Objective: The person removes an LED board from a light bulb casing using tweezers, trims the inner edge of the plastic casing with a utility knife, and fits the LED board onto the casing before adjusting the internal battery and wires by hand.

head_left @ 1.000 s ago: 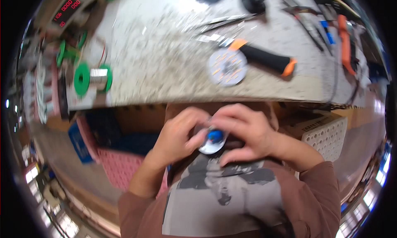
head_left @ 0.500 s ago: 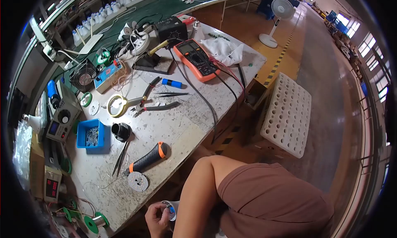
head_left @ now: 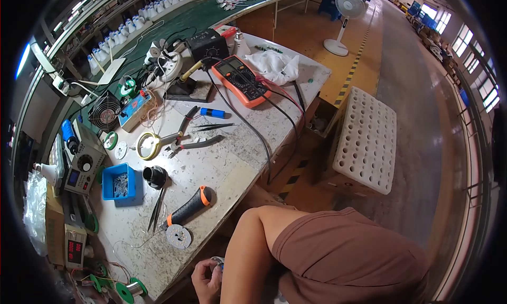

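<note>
At the bottom edge, my left hand (head_left: 206, 278) is closed, its fingertips pinched at a small blue part (head_left: 221, 266) by the rim of a white bulb housing (head_left: 217, 259). Most of the housing is hidden behind my right forearm (head_left: 240, 269). My right hand is out of view below the frame. Nearest on the bench are a round metal LED board (head_left: 178, 236) and a black-and-orange tool handle (head_left: 191, 207). Tweezers (head_left: 156, 211) lie beside a black cylindrical part (head_left: 154, 177) and a blue bin (head_left: 118, 182) of small parts.
An orange multimeter (head_left: 242, 81), cutting pliers (head_left: 194, 145), a blue cylindrical cell (head_left: 212, 113) and a magnifier (head_left: 148, 145) lie farther back. Solder spools (head_left: 131, 291) stand at the lower left. A white foam tray (head_left: 365, 140) with holes stands right of the bench; a fan (head_left: 343, 24) is beyond.
The view has shifted slightly, so the bench items sit a little differently. Less of the white housing shows beside my forearm. My left fingers remain pinched at the blue part.
</note>
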Demonstrator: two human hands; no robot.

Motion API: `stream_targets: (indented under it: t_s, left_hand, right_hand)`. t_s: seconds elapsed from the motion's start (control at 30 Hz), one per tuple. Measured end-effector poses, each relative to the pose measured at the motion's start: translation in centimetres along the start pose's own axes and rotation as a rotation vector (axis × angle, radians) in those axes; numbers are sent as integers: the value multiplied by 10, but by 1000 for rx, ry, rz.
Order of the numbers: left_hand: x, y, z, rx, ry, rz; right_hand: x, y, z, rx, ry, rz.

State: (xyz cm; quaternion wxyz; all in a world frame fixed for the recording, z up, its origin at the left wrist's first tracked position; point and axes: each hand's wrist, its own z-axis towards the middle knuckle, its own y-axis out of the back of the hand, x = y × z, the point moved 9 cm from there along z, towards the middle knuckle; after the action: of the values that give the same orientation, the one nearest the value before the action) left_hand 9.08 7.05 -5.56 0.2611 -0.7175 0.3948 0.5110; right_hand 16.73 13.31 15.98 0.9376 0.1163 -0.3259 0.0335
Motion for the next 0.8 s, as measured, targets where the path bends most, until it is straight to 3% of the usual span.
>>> stream_targets:
  t_s: [0.33,0.4,0.53,0.7,0.8]
  left_hand:
    - [-13,-6,0,44,68,2]
    - [-23,0,4,63,-134,230]
    - [-6,9,11,7,-183,236]
    - [-14,-11,10,42,-40,-138]
    - [-5,-13,14,101,-51,-174]
  right_hand:
    - [11,7,1,33,-9,25]
    - [12,8,1,35,-11,33]
    - [14,14,3,46,-16,50]
    - [17,15,5,75,-21,84]
    - [20,17,1,82,-32,105]
